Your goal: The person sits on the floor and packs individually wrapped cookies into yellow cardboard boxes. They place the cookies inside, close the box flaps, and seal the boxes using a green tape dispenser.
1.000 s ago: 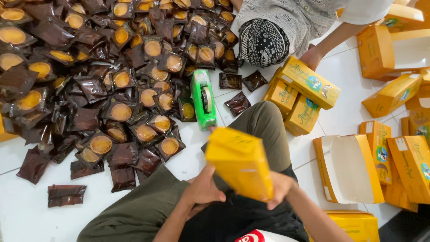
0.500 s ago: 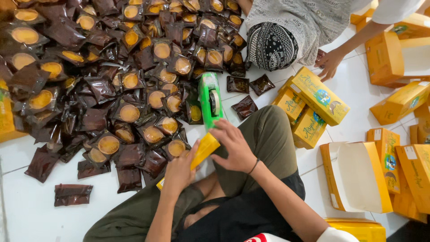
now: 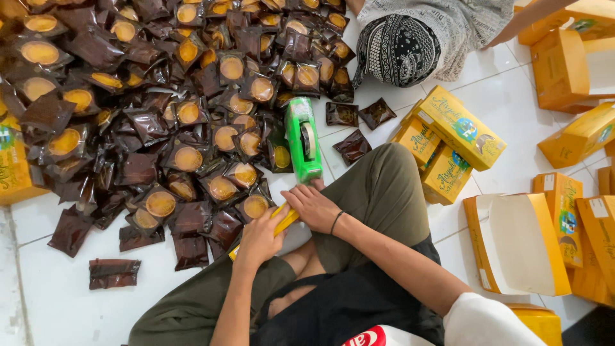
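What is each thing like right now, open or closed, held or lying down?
Yellow box: flat, held low by both hands.
Left hand: gripping the box.
Right hand: pressing on the box.
Tape dispenser: lying on the floor, untouched.
White-lined box: open, empty.
Stacked boxes: closed.
Brown packets: sealed, piled.

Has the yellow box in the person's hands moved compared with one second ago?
Yes. The yellow box went from raised above the lap down to the floor, forward and to the left, now lying just below the green tape dispenser, pressed by both hands.
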